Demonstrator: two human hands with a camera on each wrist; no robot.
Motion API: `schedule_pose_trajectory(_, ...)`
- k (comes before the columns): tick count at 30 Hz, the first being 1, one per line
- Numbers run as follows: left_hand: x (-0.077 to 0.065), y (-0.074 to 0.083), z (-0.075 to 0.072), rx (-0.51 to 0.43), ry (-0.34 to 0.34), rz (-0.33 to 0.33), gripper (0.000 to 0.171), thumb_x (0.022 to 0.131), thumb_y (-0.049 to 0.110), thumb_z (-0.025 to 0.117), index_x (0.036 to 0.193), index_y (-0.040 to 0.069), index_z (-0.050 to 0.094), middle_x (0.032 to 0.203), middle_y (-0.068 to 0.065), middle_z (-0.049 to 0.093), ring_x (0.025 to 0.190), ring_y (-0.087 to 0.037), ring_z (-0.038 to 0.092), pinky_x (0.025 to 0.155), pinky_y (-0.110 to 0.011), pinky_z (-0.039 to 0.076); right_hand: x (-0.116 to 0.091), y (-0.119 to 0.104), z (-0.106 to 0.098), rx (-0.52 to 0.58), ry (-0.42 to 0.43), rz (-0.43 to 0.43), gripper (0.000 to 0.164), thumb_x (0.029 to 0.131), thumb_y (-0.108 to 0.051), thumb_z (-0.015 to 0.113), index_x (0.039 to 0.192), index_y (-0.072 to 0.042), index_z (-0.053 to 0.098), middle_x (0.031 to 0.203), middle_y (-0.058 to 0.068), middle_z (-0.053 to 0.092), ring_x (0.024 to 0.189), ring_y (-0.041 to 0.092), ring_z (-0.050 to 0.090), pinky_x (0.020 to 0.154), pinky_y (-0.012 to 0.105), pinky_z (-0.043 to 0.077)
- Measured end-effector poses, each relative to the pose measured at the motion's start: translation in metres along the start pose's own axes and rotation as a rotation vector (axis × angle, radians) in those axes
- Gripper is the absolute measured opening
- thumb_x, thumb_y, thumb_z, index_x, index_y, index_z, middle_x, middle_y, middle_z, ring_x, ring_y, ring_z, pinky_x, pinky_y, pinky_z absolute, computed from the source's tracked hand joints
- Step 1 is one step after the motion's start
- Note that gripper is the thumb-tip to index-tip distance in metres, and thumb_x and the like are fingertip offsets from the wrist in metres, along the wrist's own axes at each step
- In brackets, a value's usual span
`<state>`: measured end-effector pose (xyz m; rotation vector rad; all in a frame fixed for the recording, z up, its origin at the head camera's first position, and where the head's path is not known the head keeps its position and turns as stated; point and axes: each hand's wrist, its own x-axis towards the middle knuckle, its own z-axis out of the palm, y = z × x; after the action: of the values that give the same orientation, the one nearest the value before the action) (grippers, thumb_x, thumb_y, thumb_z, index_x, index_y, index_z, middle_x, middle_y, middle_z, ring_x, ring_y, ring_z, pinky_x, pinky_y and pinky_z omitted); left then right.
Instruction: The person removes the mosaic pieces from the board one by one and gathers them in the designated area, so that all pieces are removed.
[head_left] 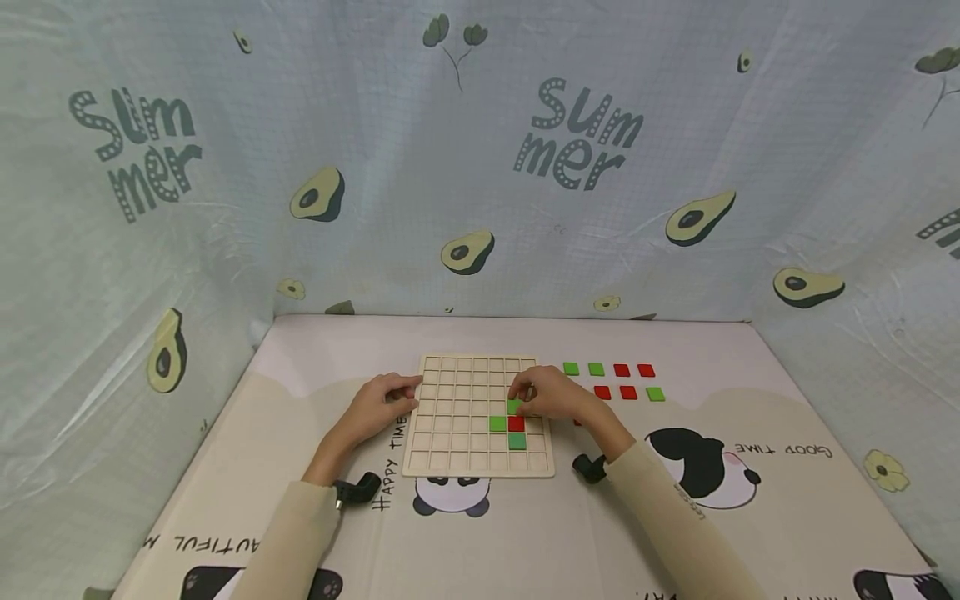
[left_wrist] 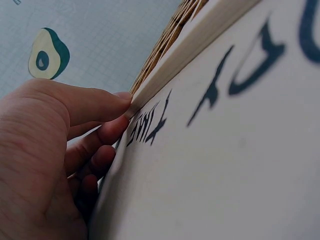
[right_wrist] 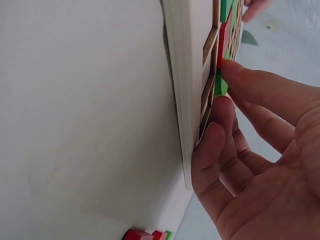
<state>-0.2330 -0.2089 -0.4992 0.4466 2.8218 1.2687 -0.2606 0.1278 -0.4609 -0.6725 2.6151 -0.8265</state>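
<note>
A pale wooden grid board with square cells lies flat on the table. My left hand is at its left edge, fingertips touching the side; in the left wrist view the fingertips meet the wooden edge. Over the board's right part, my right hand pinches a green square tile at a cell, its thumb against the tile in the right wrist view. Just below sits a red tile, with one green tile to its left and another green tile beneath it.
Right of the board lie loose tiles in rows, including a green tile, a red tile and a green tile; my right hand partly covers some. The printed tablecloth meets a patterned curtain behind and at both sides.
</note>
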Motion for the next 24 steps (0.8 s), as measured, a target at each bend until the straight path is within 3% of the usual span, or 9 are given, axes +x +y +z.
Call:
schedule_pose_trajectory(12, 0.0004, 0.0001, 0.0, -0.005, -0.001, -0.004, 0.046, 0.094, 0.015, 0.072, 0.138, 0.004, 0.066, 0.099, -0.002, 0.066, 0.09, -0.016, 0.055, 0.084, -0.032, 0.046, -0.0038, 0.0014, 0.0, 0.062, 0.004, -0.013, 0.016, 0.09, -0.005, 0.073, 0.1, -0.018, 0.072, 0.094, -0.002, 0.067, 0.089, 0.017, 0.059, 0.077, 0.03, 0.051)
schedule_pose_trajectory(24, 0.0005, 0.0001, -0.0003, -0.003, -0.006, 0.009, 0.046, 0.094, 0.016, 0.072, 0.138, 0.003, 0.066, 0.099, -0.002, 0.066, 0.09, -0.016, 0.055, 0.084, -0.033, 0.046, -0.0051, 0.0035, -0.0009, 0.063, 0.027, -0.06, 0.021, 0.095, -0.004, 0.06, 0.101, -0.019, 0.074, 0.098, 0.0, 0.069, 0.088, 0.017, 0.059, 0.077, 0.031, 0.05)
